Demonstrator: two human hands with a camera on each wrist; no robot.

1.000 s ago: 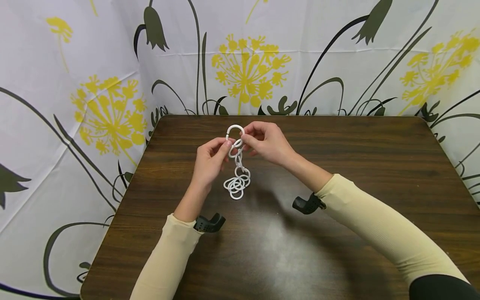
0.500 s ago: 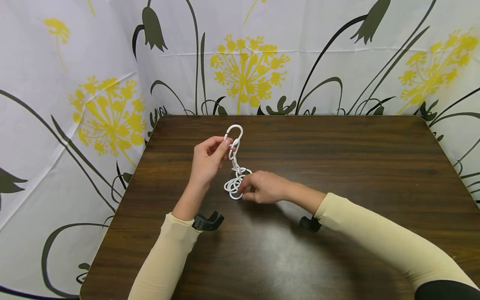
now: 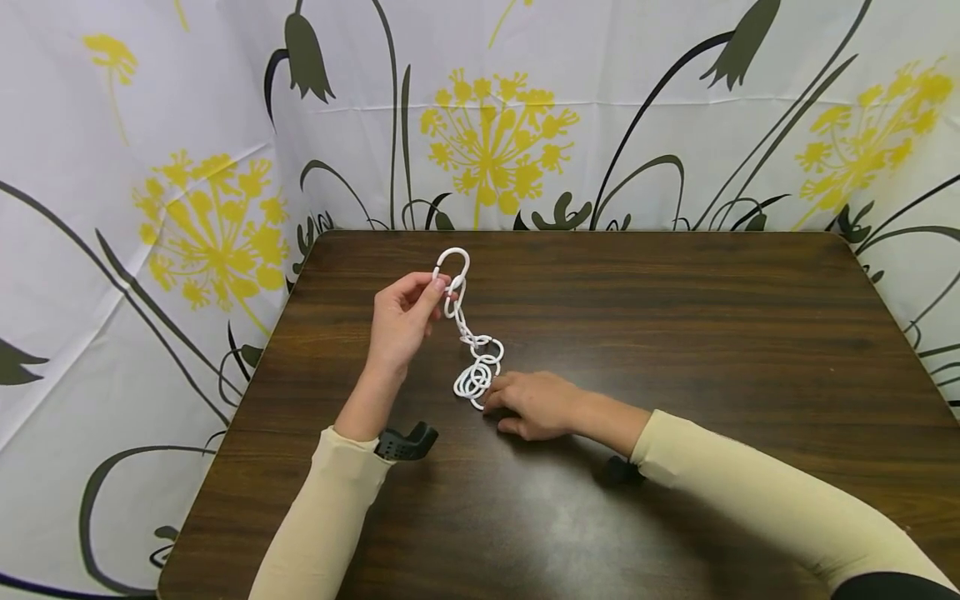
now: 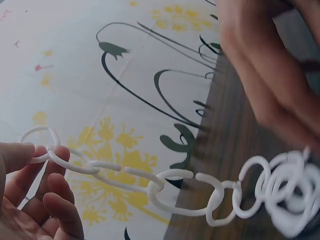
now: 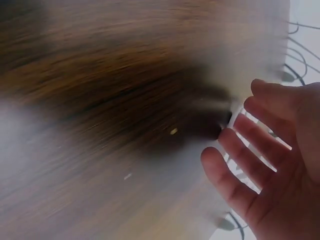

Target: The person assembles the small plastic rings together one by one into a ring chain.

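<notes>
A chain of linked white C-shaped plastic rings runs from my left hand [image 3: 397, 325] down to the table. Thumb and fingers of that hand pinch the end ring [image 3: 467, 265], which arches above them. In the left wrist view several chain links [image 4: 187, 212] stretch across in a line toward a blurred cluster. The lower rings lie overlapping in a small pile [image 3: 473, 382] on the tabletop. Just right of this pile is my right hand [image 3: 542, 407], its fingertips beside or touching the lowest ring. The right wrist view shows its fingers loosely bent, holding nothing.
The dark wood-grain table [image 3: 675, 317] spreads out widely to the right of the hands. Behind it and along the left side hangs a white cloth [image 3: 615, 125] printed with flowers. A black camera mount [image 3: 407, 442] sits on the left wrist.
My right hand has let go of the upper rings and moved down to the pile, then slightly toward me. My left hand has shifted a little left with the end ring, drawing the chain along.
</notes>
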